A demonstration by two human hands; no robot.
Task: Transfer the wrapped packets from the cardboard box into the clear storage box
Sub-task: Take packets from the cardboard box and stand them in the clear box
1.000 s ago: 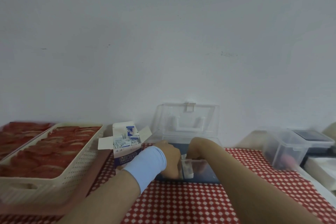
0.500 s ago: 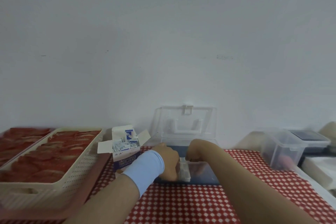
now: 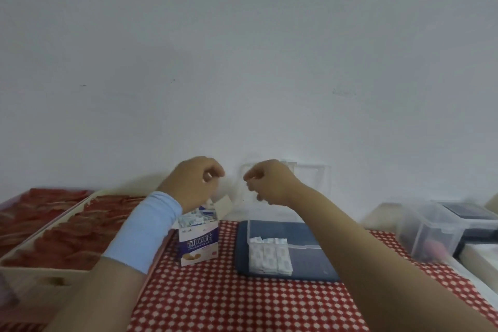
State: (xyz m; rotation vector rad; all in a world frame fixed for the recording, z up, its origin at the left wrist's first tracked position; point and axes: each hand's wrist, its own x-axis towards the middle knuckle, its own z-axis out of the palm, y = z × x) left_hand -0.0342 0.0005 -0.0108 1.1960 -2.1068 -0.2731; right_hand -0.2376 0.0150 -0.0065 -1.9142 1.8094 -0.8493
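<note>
The left hand (image 3: pixel 192 184) and right hand (image 3: pixel 270 183) have lifted clear of the clear storage box (image 3: pixel 307 259), fingers loosely curled, holding nothing visible. Three wrapped packets (image 3: pixel 269 255) now stand inside it, and more wait in the cardboard box (image 3: pixel 199 246).

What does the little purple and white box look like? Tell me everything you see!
The cardboard box is small, white and purple, with printed lettering on its front. It stands upright on the red checked tablecloth, between the cream basket and the clear storage box. Its top flaps are open, and small white-and-blue wrapped packets fill it to the brim. The left hand is above it, fingers curled; whether it touches the box cannot be told.
</note>
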